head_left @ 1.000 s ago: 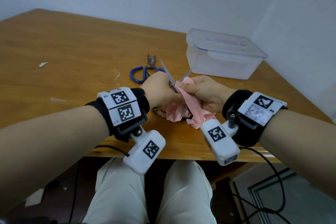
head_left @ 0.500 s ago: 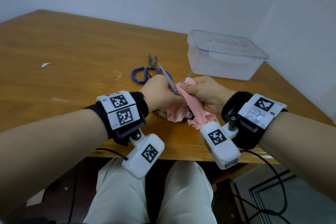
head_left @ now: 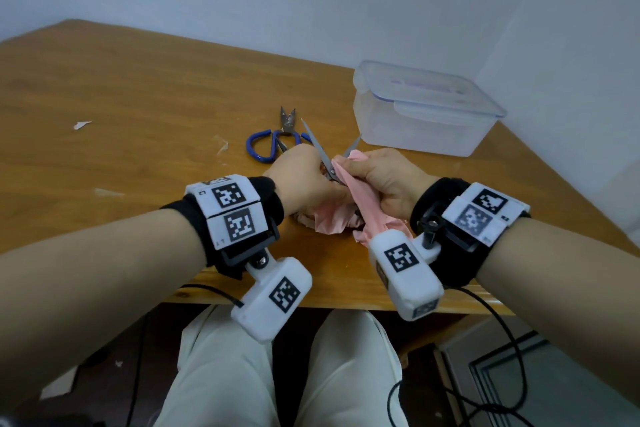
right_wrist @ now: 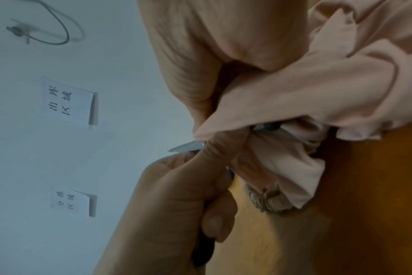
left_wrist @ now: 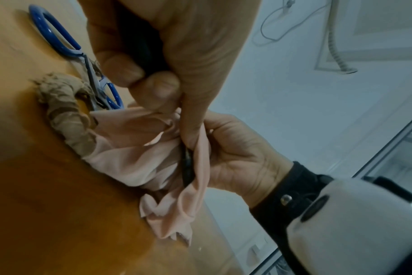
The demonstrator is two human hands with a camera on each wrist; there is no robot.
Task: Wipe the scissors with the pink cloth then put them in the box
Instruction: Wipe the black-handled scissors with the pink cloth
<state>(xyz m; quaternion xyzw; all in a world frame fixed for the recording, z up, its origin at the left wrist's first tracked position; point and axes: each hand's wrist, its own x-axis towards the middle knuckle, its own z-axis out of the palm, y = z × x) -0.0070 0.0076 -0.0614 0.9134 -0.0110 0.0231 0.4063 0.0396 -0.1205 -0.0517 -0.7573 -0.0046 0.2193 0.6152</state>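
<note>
Two steel blades of the black-handled scissors (head_left: 323,158) splay away from the left hand (head_left: 300,180) gripping them; right hand (head_left: 382,180) pinches the pink cloth (head_left: 360,196) round the right-side blade.

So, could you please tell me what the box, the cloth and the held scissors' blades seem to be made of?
Box: clear, slightly frosted plastic, probably; the table shows through its walls, and it has a snap-on lid.
Pink cloth: thin, soft matte fabric; it drapes and creases.
Scissor blades: bare grey metal with a dull sheen, likely steel.
</note>
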